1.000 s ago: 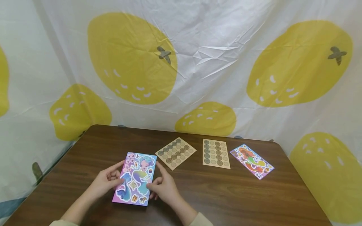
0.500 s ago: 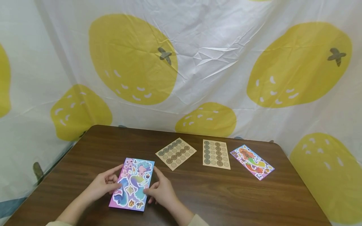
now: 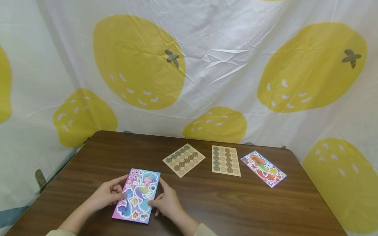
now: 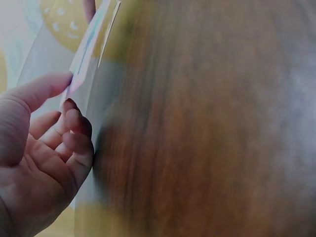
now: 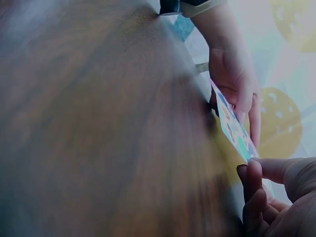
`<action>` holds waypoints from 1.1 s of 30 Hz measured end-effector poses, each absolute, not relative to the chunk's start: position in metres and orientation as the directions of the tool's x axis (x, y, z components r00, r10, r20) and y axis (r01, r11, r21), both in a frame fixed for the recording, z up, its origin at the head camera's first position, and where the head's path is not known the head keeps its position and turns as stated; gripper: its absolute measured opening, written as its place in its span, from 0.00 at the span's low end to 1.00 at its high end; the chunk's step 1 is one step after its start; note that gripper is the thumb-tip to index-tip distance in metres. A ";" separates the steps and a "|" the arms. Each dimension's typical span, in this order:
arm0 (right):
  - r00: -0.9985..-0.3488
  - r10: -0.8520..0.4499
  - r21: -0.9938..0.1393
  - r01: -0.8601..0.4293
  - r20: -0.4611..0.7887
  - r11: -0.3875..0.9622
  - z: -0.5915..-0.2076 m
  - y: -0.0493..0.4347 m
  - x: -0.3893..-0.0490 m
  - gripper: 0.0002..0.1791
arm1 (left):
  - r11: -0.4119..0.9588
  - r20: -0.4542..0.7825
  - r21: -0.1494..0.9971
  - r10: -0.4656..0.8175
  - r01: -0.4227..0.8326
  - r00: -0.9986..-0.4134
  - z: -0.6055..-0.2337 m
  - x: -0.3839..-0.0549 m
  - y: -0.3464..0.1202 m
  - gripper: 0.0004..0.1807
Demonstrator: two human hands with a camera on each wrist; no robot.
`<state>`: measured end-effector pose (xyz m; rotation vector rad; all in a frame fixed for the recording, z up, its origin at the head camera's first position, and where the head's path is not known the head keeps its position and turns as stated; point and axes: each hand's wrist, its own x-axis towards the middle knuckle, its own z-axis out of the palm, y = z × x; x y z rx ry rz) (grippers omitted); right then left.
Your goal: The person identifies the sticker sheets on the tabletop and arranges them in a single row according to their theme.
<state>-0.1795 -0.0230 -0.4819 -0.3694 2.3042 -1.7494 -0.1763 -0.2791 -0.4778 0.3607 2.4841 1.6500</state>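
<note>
One mermaid sticker sheet (image 3: 137, 196) is held above the near left part of the tabletop (image 3: 224, 206), its long axis running near to far, far end leaning slightly right. Its left edge is pinched by the left hand (image 3: 104, 195), its right edge by the right hand (image 3: 169, 200); neither is placed nearer.

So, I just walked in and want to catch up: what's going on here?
A person holds a blue-haired mermaid sheet raised off the table, the left hand pinching one long edge and the right hand the other. Farther back on the table lie, left to right, a tan sheet, another tan sheet and a red-haired mermaid sheet.
</note>
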 end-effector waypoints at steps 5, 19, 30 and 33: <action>-0.944 -0.326 -0.954 -0.061 -0.040 0.295 -0.483 -0.025 -0.181 0.52 | 0.417 -0.013 0.903 0.271 0.106 -0.962 -0.480 -0.178 -0.279 0.42; -0.953 -0.301 -0.918 -0.083 -0.041 0.388 -0.484 -0.031 -0.178 0.51 | 0.503 -0.041 0.858 0.275 0.108 -0.961 -0.481 -0.176 -0.280 0.42; -0.943 -0.331 -0.898 -0.115 -0.036 0.425 -0.484 -0.031 -0.180 0.45 | 0.518 -0.034 0.846 0.287 0.126 -0.957 -0.482 -0.178 -0.281 0.38; -0.939 -0.341 -0.894 -0.116 -0.043 0.433 -0.484 -0.031 -0.182 0.44 | 0.531 -0.035 0.837 0.295 0.133 -0.955 -0.482 -0.178 -0.280 0.38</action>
